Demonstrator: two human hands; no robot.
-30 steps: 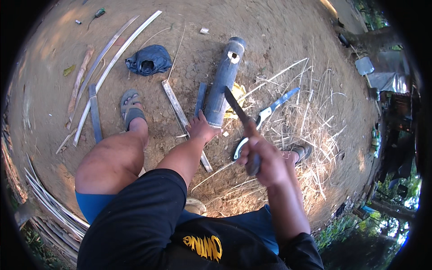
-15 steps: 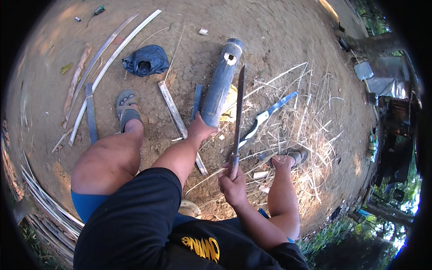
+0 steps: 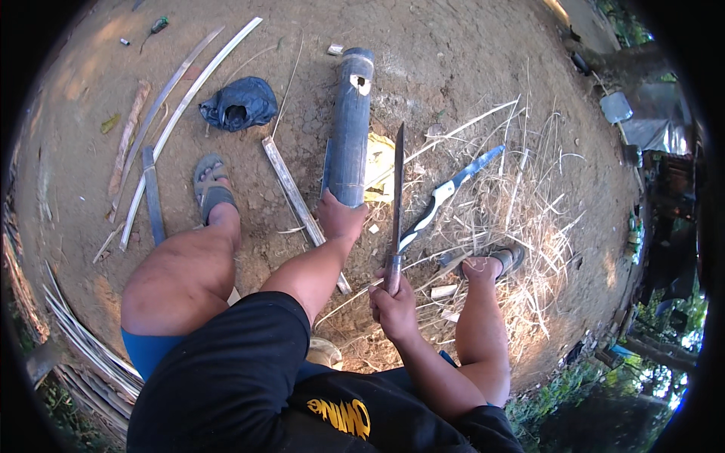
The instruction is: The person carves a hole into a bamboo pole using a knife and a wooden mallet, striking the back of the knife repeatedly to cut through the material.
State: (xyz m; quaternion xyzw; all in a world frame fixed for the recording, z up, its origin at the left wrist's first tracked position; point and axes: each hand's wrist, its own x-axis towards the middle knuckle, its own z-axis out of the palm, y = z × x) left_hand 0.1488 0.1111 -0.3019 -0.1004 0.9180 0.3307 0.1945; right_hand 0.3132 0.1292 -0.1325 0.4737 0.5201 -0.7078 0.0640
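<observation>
A thick grey-blue bamboo section [image 3: 350, 124] lies on the bare ground, its far end with a cut hole. My left hand [image 3: 341, 217] grips its near end. My right hand [image 3: 394, 306] is closed on the handle of a long machete [image 3: 397, 198], whose blade points away from me, just right of the bamboo and apart from it. A second knife with a black-and-white handle [image 3: 440, 198] lies on the ground further right among pale shavings.
Split bamboo strips [image 3: 178, 106] lie at the left, a flat slat [image 3: 296, 202] beside the bamboo, and a dark crumpled cloth [image 3: 239, 104] beyond. My sandalled feet [image 3: 211, 190] flank the work. Dry shavings [image 3: 521, 219] cover the ground at the right.
My right hand has come down and back toward my body, and the machete has swung from a raised slant to pointing straight away beside the bamboo. The left hand keeps its hold.
</observation>
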